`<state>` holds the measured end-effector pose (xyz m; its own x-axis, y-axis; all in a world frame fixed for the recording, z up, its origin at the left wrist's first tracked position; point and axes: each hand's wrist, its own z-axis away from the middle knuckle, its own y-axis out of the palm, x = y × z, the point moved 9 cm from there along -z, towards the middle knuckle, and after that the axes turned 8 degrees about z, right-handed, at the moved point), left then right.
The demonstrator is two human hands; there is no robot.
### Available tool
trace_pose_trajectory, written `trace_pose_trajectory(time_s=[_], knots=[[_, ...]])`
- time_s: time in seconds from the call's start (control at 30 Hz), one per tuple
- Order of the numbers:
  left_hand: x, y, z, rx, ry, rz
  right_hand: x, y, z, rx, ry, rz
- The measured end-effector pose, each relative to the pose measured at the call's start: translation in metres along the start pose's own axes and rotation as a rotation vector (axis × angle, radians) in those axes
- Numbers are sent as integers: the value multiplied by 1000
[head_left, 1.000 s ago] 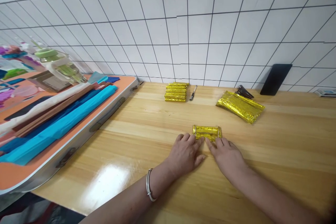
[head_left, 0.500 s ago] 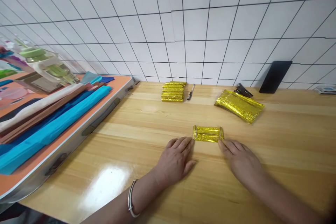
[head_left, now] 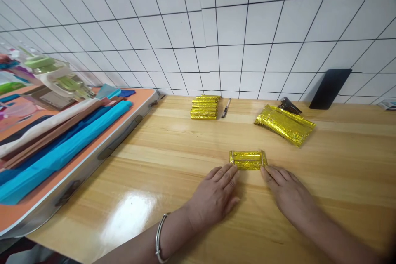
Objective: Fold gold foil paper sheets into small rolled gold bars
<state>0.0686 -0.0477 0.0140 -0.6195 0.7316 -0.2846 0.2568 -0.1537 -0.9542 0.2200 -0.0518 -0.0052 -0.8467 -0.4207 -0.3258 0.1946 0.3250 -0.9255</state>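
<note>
A small piece of shiny gold foil paper [head_left: 247, 159], its edges folded in, lies flat on the wooden table [head_left: 173, 144]. At its near left corner rest the fingertips of my left hand [head_left: 213, 192], stretched out with the thumb apart. My right hand [head_left: 287, 189] touches the near right corner with extended fingers, palm down. Neither hand grasps anything. Farther back lies a stack of folded gold foil strips [head_left: 204, 108]. A flat pile of gold foil sheets [head_left: 285, 124] sits to the back right.
Beside the folded strips lies a pen [head_left: 226, 107]. A black clip [head_left: 289, 106] is behind the sheets, and a dark phone-like slab [head_left: 330, 89] leans on the tiled wall. On the left, an orange-topped case [head_left: 136, 105] bears blue paper rolls [head_left: 77, 140] and a green-lidded bottle [head_left: 58, 75].
My left hand has slid right, its fingertips now over the foil's near left corner. My right hand stays at the right corner. The view has shifted slightly.
</note>
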Motion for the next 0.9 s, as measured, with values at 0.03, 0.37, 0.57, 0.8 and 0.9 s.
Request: trace_pose_trajectory(time_s=[0.03, 0.37, 0.57, 0.8, 0.9], knots=[[-3, 3, -2, 10, 10, 5, 0, -1, 0, 1, 2, -3], [-6, 4, -6, 27, -50, -16, -6, -3, 1, 33, 23, -13], [-19, -2, -26, 14, -103, -80, 13, -12, -15, 111, 8, 101], [-12, 4, -30, 32, -96, -102, 12, -11, -19, 178, 34, 118], [-2, 2, -25, 37, -75, -71, -1, -8, -11, 192, 32, 86]])
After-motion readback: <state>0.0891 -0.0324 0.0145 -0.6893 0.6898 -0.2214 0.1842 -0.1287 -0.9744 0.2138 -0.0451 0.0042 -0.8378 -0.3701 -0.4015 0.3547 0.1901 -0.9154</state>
